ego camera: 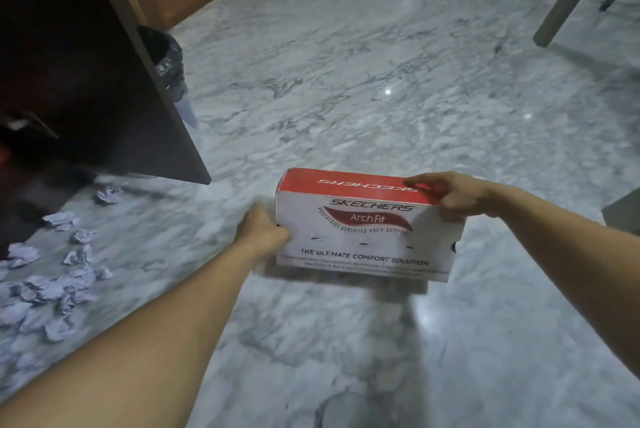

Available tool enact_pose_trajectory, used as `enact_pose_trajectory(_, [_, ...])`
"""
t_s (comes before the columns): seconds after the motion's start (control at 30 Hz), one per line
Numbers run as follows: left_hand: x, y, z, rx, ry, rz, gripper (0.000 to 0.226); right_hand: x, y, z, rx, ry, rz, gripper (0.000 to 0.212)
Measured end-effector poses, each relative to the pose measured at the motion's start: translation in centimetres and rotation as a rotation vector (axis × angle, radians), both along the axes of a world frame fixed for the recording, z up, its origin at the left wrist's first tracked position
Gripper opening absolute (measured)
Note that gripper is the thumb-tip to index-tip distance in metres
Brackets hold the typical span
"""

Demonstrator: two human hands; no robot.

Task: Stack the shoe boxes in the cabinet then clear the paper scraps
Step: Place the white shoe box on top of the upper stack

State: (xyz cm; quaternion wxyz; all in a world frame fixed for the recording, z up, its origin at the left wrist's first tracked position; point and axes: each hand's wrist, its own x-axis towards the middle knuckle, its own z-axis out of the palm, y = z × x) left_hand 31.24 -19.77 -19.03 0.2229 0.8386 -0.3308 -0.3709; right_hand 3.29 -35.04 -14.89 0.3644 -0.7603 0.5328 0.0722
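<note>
dim indoor light; small glare spots on the glossy marble floor [381, 88]; cabinet [69, 81] interior nearly black; mild motion blur; wide-angle bending at the edges.

Open floor ahead, clutter at the left

Marble floor [381, 81] lies bare ahead; the cabinet door [114, 81] juts out left, paper scraps [52, 285] strewn below it.

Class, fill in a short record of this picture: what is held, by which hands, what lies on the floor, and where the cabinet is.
held: shoe box, red lid, off the floor
left hand: grips the box's left end
right hand: grips the lid's right end
floor: marble, paper scraps at left
cabinet: upper left, dark, door open
</note>
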Motion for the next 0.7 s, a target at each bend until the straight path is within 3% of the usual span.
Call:
enact_pose_trajectory(0.13, [0.3, 1.2, -1.1, 0.006, 0.179, -0.017, 0.022, 0.3, -0.4, -0.9, -0.030, -0.067, -0.135, 0.066])
enact_pose_trajectory(0.2, [0.4, 1.5, -1.4, -0.008, 0.235, -0.047, 0.029, 0.0, -0.7, -2.1, -0.114, -0.122, -0.255, 0.061])
enact_pose_trajectory(0.33, [0.3, 1.5, -1.0, -0.043, 0.302, -0.067, 0.036, -0.3, 0.1, -4.6, -0.190, -0.240, -0.512, 0.081])
enact_pose_trajectory(0.4, [0.1, 1.5, -1.0, -0.064, 0.323, -0.058, 0.039, -0.3, 0.9, -5.8, -0.191, -0.234, -0.610, 0.078])
enact_pose_trajectory(0.5, [-0.1, 1.5, -1.0, -0.069, 0.358, -0.062, 0.043, -0.3, 2.2, -7.0, -0.094, -0.246, -0.647, 0.068])
enact_pose_trajectory(0.7, [-0.3, 1.3, 0.7, -0.112, 0.385, 0.023, 0.023, -0.5, 3.3, -5.8, 0.014, -0.404, -0.719, 0.090])
